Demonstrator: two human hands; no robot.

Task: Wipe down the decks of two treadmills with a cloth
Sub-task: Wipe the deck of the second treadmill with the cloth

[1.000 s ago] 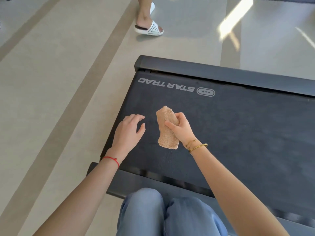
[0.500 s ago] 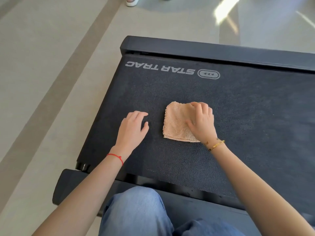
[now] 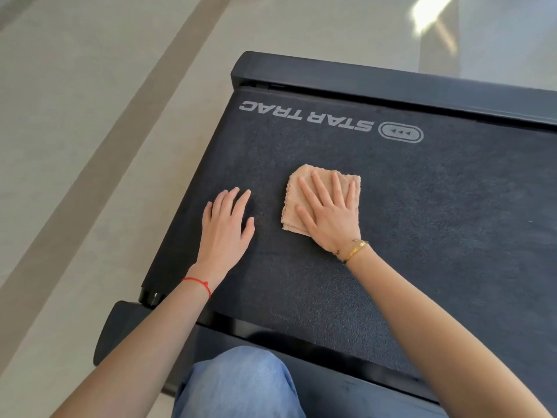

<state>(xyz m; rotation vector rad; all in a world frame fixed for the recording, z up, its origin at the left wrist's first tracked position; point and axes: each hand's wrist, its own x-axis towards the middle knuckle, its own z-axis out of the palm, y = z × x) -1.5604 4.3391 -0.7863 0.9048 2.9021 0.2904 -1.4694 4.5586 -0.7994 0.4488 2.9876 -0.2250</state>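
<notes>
**Pressing cloth flat on treadmill belt**

Pressing down w/ right hand [image 3: 330, 217] on a folded peach cloth [image 3: 304, 188], fingers [image 3: 319, 184] straight and spread, palm flat on the fabric. Cloth lies on the dark belt of the treadmill deck [image 3: 437, 236], roughly mid-width, below the upside-down "STAR TRAC" logo [image 3: 307, 116] printed in grey. Cloth's far edge and left edge stick out past the hand; near-right corner is hidden under the palm and wrist. Gold bracelet [image 3: 355, 250] on the right wrist.

Left hand [image 3: 224, 230] rests flat on bare belt just beside the cloth, to its left, not touching it. Fingers straight and held close together, thumb out to the side toward the cloth; holds nothing. Thin red string [image 3: 197, 283] round the left wrist.

Belt is textured, black, w/ faint lighter scuffs. Black side rail [image 3: 391, 86] runs along the far edge of the deck; another black rail [image 3: 346, 384] along the near edge, by the person's knees. Blue jeans [image 3: 238, 384] show at bottom centre, between the two forearms. Black end cap [image 3: 116, 330] sits at the deck's near-left corner.

Floor [image 3: 90, 131] left of the deck is pale beige w/ a darker tan stripe running diagonally. Bright glare patch [image 3: 431, 10] on the floor at top right.
</notes>
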